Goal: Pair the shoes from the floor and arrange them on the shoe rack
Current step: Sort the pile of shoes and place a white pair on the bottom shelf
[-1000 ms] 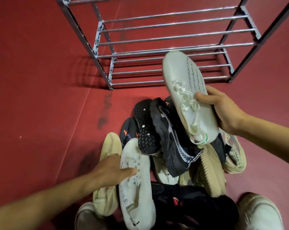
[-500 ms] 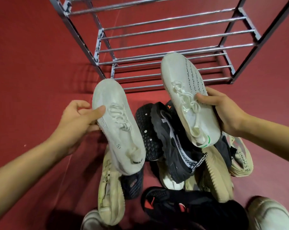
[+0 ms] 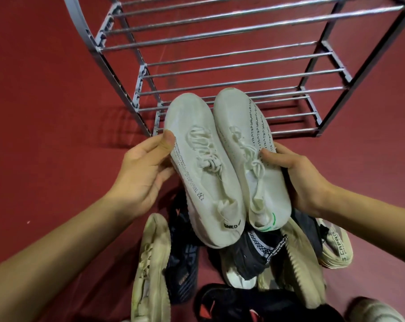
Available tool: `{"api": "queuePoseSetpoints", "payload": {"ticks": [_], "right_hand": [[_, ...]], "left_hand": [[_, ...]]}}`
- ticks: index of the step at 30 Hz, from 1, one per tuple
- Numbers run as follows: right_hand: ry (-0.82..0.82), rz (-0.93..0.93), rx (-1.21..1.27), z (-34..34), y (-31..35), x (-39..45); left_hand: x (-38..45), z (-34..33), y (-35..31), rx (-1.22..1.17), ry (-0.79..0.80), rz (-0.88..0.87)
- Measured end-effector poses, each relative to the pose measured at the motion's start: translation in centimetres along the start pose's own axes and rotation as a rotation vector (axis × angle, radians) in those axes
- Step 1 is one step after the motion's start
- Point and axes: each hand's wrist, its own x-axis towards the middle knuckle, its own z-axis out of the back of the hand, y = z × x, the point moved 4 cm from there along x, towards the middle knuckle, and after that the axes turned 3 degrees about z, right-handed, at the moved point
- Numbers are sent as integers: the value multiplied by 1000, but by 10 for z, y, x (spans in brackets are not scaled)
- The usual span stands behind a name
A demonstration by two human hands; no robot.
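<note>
First pair matched — two white sneakers held side by side, touching, toes toward the shoe rack (image 3: 220, 75). Left hand (image 3: 142, 173) clamped on the left sneaker (image 3: 201, 163), thumb on top; right hand (image 3: 299, 180) clamped on the right sneaker (image 3: 250, 145) the same way. Both held above the pile of shoes (image 3: 255, 259) on the red floor (image 3: 46, 101). Rack shelves bare — nothing placed yet. Left to do: set this pair down, then sort the beige, black and dark ones.

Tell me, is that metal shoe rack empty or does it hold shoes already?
Empty, as far as the view shows. The shoe rack has only bare bars on its visible shelves; its top is cut off. Both white shoes are in hand.
</note>
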Motion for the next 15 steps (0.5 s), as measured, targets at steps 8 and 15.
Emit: {"api": "queuePoseSetpoints", "payload": {"ticks": [8,15], "right_hand": [[-30,-40,38,6,-1,-7],[-32,-46,49,3,-3,-6]], "left_hand": [[-2,-18,37,184,91,97],[-6,-21,62,521,161,249]]}}
